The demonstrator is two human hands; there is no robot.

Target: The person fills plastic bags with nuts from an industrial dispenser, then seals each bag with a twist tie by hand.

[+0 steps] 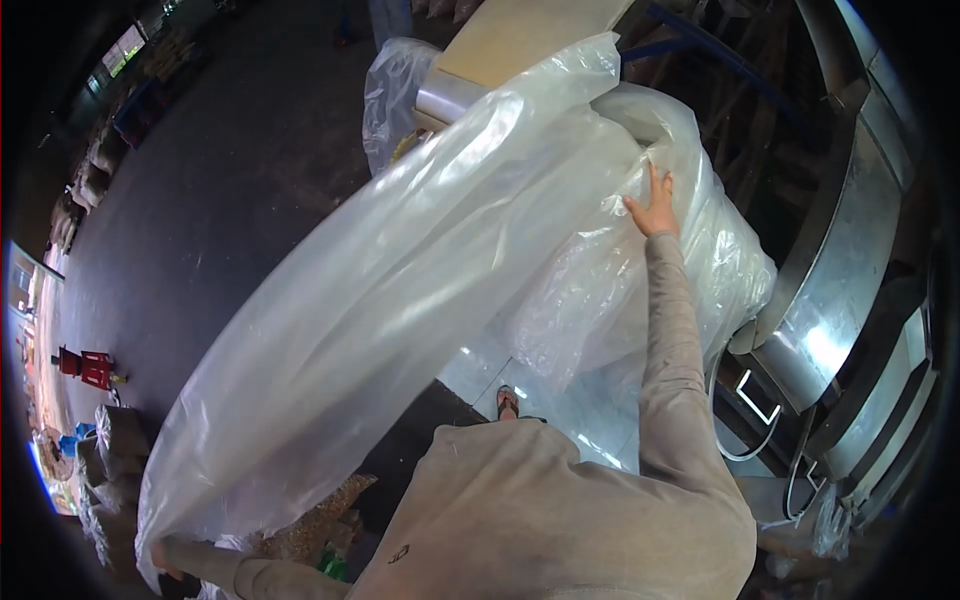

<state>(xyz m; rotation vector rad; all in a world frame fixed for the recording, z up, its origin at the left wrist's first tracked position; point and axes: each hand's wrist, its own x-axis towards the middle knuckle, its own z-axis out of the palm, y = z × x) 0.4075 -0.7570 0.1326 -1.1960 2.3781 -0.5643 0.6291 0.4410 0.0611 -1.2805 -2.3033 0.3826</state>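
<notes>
A large translucent plastic bag (400, 250) stretches diagonally from the upper middle to the lower left. At its lower left end my left hand (165, 560) grips the edge, its fingers mostly covered by the film. With fingers spread, my right hand (655, 208) lies against the bunched part of the plastic near a folded opening. More crumpled clear plastic (575, 310) hangs below and left of my right wrist.
A beige board with a metal edge (450, 95) stands behind the plastic. Metal machinery (840, 270) curves along the right, with a white cable (745, 455) below. A red stool (95, 368) and several sacks (120, 440) are at the left. Loose pale brown material (325, 515) lies near my left forearm.
</notes>
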